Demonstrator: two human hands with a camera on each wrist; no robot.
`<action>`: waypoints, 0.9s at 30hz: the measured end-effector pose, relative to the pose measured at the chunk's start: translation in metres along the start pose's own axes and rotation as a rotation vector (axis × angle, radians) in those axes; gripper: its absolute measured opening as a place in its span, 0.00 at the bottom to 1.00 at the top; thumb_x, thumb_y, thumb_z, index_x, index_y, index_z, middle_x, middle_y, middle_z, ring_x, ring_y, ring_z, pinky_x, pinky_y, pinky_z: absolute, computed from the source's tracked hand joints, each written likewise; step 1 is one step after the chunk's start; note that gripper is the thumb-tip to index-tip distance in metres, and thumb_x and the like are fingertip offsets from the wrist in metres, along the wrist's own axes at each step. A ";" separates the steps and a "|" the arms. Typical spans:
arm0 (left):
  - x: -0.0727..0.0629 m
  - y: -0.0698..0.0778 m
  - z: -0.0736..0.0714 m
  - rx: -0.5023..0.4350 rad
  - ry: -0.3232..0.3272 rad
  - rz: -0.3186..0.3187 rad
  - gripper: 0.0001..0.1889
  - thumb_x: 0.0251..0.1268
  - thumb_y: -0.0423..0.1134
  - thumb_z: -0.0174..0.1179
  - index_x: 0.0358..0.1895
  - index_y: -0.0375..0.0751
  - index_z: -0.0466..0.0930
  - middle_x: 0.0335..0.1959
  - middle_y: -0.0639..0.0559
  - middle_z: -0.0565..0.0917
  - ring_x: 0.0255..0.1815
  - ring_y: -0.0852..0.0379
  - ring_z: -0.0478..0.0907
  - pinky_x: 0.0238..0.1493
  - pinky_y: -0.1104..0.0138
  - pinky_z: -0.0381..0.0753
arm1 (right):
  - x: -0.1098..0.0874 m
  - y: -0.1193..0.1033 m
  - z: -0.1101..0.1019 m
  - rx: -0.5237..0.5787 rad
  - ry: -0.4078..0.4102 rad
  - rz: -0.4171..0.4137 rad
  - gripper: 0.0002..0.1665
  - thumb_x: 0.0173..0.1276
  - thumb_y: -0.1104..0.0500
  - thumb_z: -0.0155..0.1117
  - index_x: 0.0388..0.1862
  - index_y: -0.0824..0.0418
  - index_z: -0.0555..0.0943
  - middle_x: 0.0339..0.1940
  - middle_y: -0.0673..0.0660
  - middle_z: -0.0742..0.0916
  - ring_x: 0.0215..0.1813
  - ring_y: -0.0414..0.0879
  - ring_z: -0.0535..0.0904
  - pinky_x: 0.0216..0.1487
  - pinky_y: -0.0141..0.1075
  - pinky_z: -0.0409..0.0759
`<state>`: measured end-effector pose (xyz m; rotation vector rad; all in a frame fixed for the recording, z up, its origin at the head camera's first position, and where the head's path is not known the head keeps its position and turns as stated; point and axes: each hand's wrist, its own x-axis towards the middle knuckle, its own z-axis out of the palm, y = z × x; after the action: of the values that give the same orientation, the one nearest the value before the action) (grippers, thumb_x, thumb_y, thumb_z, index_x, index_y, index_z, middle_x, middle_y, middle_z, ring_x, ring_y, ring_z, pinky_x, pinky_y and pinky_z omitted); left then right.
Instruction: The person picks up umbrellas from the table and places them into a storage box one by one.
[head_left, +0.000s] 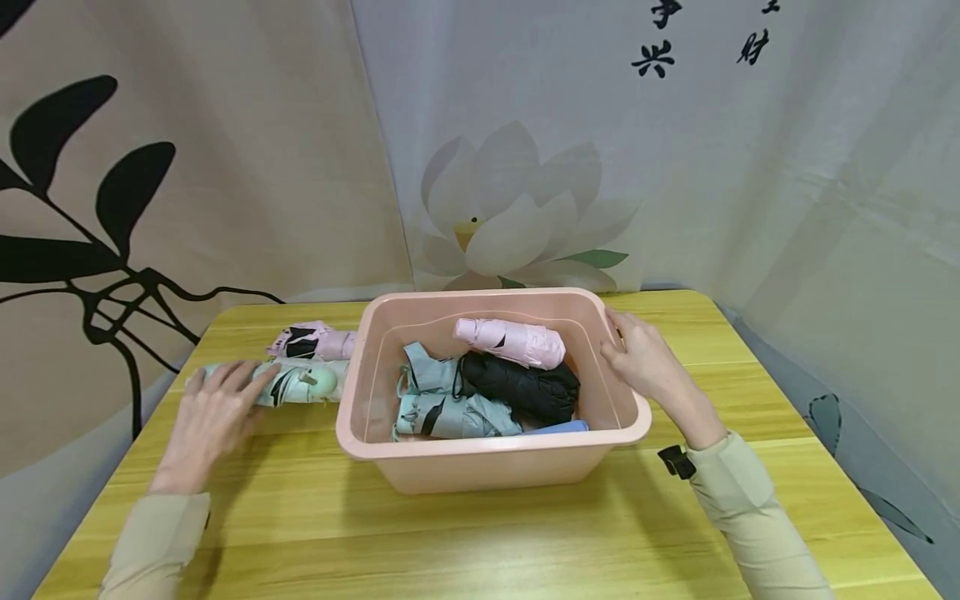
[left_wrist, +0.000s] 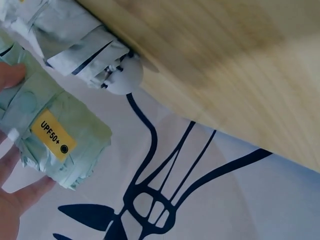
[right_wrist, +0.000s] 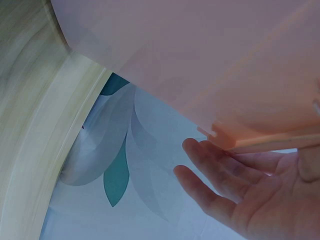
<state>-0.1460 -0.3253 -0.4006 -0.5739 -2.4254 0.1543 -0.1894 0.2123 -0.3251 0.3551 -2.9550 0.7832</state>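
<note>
My left hand (head_left: 213,412) grips a mint-green folded umbrella (head_left: 303,383) at the left of the table. In the left wrist view the thumb lies on one side of this umbrella (left_wrist: 30,105) and the fingers on the other; its yellow label reads UPF50+. Just behind it lies a lavender folded umbrella (head_left: 318,342) with black patches. My right hand (head_left: 648,354) holds the right rim of a pink plastic tub (head_left: 487,467), fingers outside and below the rim. Inside the tub are a pink folded umbrella (head_left: 513,342), a black one (head_left: 525,387) and a pale blue-grey one (head_left: 453,415).
Under everything is a yellow wood-grain table (head_left: 480,550). More pale blue-grey fabric (head_left: 429,367) and a blue item (head_left: 558,427) also lie in the tub. Behind the table hangs a printed curtain (head_left: 262,150). A black strap (head_left: 677,462) sits at the right wrist.
</note>
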 end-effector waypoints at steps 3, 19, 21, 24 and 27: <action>0.005 0.000 -0.003 0.011 0.021 0.002 0.41 0.26 0.33 0.77 0.57 0.42 0.75 0.50 0.34 0.81 0.48 0.34 0.77 0.51 0.34 0.73 | 0.000 0.000 0.000 0.000 -0.005 0.001 0.34 0.68 0.62 0.52 0.69 0.77 0.59 0.65 0.76 0.71 0.66 0.69 0.68 0.65 0.59 0.69; 0.038 0.006 -0.023 0.088 0.222 0.035 0.39 0.30 0.34 0.74 0.58 0.42 0.75 0.48 0.34 0.81 0.48 0.33 0.76 0.53 0.35 0.72 | 0.000 0.000 -0.001 0.000 -0.011 0.011 0.34 0.68 0.62 0.51 0.69 0.77 0.59 0.66 0.76 0.70 0.66 0.69 0.68 0.65 0.59 0.69; 0.042 0.007 -0.026 0.102 0.226 0.039 0.39 0.31 0.34 0.74 0.59 0.42 0.74 0.49 0.34 0.80 0.48 0.32 0.76 0.54 0.35 0.72 | 0.000 0.000 -0.001 0.001 -0.010 0.010 0.34 0.68 0.62 0.51 0.69 0.77 0.59 0.66 0.76 0.70 0.66 0.69 0.68 0.65 0.59 0.69; 0.049 0.010 -0.032 0.102 0.230 0.047 0.38 0.33 0.34 0.74 0.59 0.43 0.74 0.50 0.34 0.80 0.49 0.32 0.75 0.56 0.36 0.72 | -0.001 0.000 -0.001 0.003 -0.007 0.008 0.34 0.68 0.63 0.52 0.69 0.77 0.59 0.66 0.76 0.70 0.66 0.69 0.68 0.66 0.59 0.69; 0.057 0.013 -0.038 0.089 0.246 0.057 0.38 0.33 0.33 0.74 0.58 0.43 0.74 0.51 0.34 0.79 0.52 0.33 0.74 0.58 0.35 0.71 | -0.001 0.000 -0.001 0.000 -0.001 -0.003 0.34 0.68 0.63 0.52 0.69 0.78 0.60 0.65 0.77 0.70 0.66 0.69 0.68 0.66 0.59 0.69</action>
<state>-0.1583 -0.2896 -0.3424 -0.5860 -2.1550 0.2017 -0.1886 0.2130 -0.3244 0.3599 -2.9550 0.7833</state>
